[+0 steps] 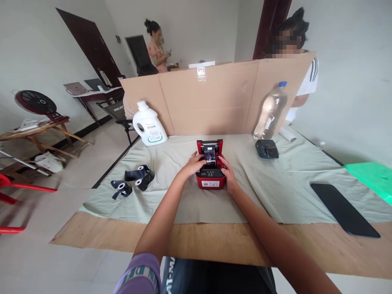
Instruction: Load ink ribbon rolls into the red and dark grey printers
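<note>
A small red label printer [210, 177] stands on the cloth-covered table with its lid up, and a roll shows inside it. My left hand [193, 163] rests on its left side, fingers curled against the open compartment. My right hand [228, 172] grips its right side, fingers wrapped on the edge. Several black ribbon rolls [139, 178] lie on the cloth to the left of the printer.
A white detergent jug [149, 124] and a clear plastic bottle [270, 111] stand before a cardboard screen [214, 98]. A small black device [266, 148] and a dark phone [343, 209] lie on the right. Two people stand behind the screen.
</note>
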A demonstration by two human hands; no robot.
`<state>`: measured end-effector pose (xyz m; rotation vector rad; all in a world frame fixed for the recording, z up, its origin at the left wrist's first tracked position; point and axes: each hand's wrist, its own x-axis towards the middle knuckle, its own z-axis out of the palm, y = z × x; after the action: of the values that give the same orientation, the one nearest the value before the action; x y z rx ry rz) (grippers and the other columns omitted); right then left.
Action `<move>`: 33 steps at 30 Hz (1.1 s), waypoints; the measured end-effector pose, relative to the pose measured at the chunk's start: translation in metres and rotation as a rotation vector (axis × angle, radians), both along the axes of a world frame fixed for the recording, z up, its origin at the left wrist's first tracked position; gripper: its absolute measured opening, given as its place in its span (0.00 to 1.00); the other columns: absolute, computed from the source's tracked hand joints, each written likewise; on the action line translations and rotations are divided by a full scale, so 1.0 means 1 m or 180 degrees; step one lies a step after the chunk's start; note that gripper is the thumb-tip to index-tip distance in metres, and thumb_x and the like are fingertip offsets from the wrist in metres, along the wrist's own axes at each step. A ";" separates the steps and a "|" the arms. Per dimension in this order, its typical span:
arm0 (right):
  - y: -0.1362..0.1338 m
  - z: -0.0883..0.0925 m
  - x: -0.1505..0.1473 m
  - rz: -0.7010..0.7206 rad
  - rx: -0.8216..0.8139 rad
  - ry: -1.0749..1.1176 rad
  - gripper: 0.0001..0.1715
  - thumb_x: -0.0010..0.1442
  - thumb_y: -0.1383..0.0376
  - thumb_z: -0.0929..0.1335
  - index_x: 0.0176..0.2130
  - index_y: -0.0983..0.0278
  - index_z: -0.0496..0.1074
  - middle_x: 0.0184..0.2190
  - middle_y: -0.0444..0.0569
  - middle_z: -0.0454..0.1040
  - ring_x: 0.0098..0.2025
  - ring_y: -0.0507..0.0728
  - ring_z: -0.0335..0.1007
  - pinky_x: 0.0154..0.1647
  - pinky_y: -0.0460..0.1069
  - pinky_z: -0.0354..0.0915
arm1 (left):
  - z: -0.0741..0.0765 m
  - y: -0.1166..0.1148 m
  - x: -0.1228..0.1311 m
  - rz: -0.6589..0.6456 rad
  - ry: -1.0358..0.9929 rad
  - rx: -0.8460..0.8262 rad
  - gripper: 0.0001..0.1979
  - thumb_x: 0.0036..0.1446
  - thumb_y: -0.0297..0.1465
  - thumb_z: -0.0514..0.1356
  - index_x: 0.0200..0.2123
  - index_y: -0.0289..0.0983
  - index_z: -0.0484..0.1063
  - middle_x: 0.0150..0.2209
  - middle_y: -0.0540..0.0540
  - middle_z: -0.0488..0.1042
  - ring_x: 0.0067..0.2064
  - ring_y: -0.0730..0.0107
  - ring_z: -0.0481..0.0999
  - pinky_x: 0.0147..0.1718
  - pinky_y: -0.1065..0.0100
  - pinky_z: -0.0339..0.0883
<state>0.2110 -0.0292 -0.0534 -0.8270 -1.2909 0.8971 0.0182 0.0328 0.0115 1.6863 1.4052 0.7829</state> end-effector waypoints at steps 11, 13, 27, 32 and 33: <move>-0.001 0.001 -0.003 -0.0039 -0.0003 0.0122 0.28 0.61 0.57 0.65 0.60 0.51 0.70 0.70 0.41 0.57 0.73 0.62 0.47 0.74 0.61 0.45 | 0.016 -0.034 0.009 -0.0032 0.0534 0.0979 0.19 0.51 0.21 0.50 0.27 0.41 0.80 0.57 0.51 0.75 0.59 0.59 0.70 0.61 0.57 0.61; 0.000 0.000 -0.003 -0.0046 0.0013 0.0151 0.27 0.61 0.57 0.65 0.59 0.51 0.71 0.69 0.41 0.57 0.72 0.62 0.49 0.74 0.61 0.46 | 0.028 -0.038 0.008 -0.0085 0.1228 0.1149 0.19 0.53 0.21 0.51 0.29 0.43 0.82 0.54 0.51 0.77 0.60 0.58 0.70 0.63 0.53 0.56; 0.008 -0.004 -0.001 -0.0166 -0.0019 0.0127 0.23 0.65 0.51 0.64 0.56 0.52 0.74 0.67 0.45 0.61 0.72 0.62 0.49 0.74 0.60 0.43 | 0.075 0.010 0.060 -0.1961 0.2961 0.0207 0.15 0.49 0.28 0.63 0.42 0.38 0.81 0.40 0.43 0.82 0.36 0.63 0.79 0.32 0.69 0.66; 0.008 -0.003 0.000 -0.0141 -0.0074 0.0161 0.22 0.64 0.51 0.65 0.55 0.52 0.74 0.67 0.45 0.61 0.72 0.62 0.49 0.74 0.61 0.43 | 0.067 -0.002 0.051 -0.1472 0.2530 0.0693 0.14 0.48 0.30 0.65 0.40 0.39 0.81 0.42 0.43 0.81 0.42 0.58 0.79 0.36 0.67 0.69; 0.007 -0.003 0.000 -0.0140 -0.0079 0.0182 0.22 0.64 0.52 0.66 0.55 0.52 0.74 0.67 0.45 0.61 0.72 0.62 0.49 0.74 0.61 0.43 | 0.066 -0.008 0.043 -0.1352 0.2170 0.0899 0.13 0.48 0.30 0.65 0.40 0.39 0.81 0.41 0.45 0.81 0.42 0.60 0.79 0.37 0.67 0.69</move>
<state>0.2111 -0.0218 -0.0561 -0.8402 -1.2097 0.8972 0.0613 0.0252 0.0775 2.5180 1.3103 0.1607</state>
